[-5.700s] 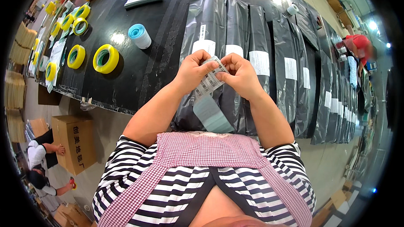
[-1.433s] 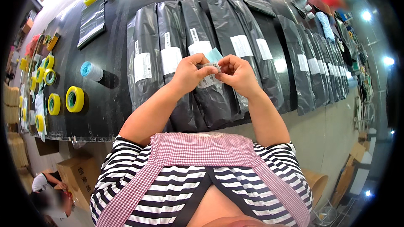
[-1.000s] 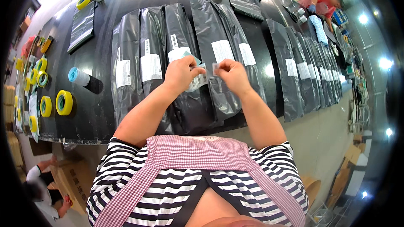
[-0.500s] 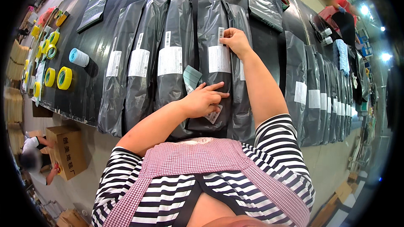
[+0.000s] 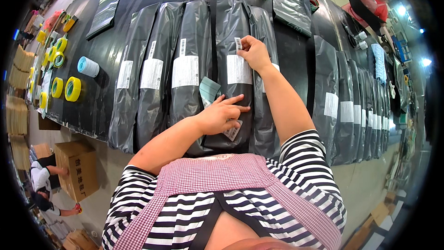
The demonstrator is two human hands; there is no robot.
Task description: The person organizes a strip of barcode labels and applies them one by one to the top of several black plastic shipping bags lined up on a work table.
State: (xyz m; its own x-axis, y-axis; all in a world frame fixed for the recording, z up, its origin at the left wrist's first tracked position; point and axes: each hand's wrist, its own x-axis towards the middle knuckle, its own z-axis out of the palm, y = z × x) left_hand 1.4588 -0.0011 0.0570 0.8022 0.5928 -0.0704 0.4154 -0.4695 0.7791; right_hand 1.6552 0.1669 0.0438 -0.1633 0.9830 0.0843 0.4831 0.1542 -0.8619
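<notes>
A long dark grey plastic parcel [image 5: 226, 23] lies before me, with a large white label [image 5: 239, 70] on its middle. Just above that label, my right hand [image 5: 255, 54] pinches the edge of a small barcode sticker [image 5: 238, 44] against the plastic. Lower on the same parcel rests my left hand [image 5: 223, 115], its index and middle fingers stretched out and the others curled. A strip of labels with teal backing [image 5: 209, 90] passes through the left hand; its printed end [image 5: 233, 131] shows below the fingers. My palm hides the strip's middle.
More labelled grey parcels [image 5: 185, 32] lie on both sides, with a tight row [image 5: 347, 111] at right. Yellow tape rolls [image 5: 72, 89] and a light blue roll [image 5: 88, 66] stand at left. One person handles a carton [image 5: 76, 171]; another in red [image 5: 370, 4] is at far right.
My right hand and the barcode sticker have shifted slightly toward the left. The left hand stays almost in place. The person by the carton has shifted position, and the one in red has moved.
</notes>
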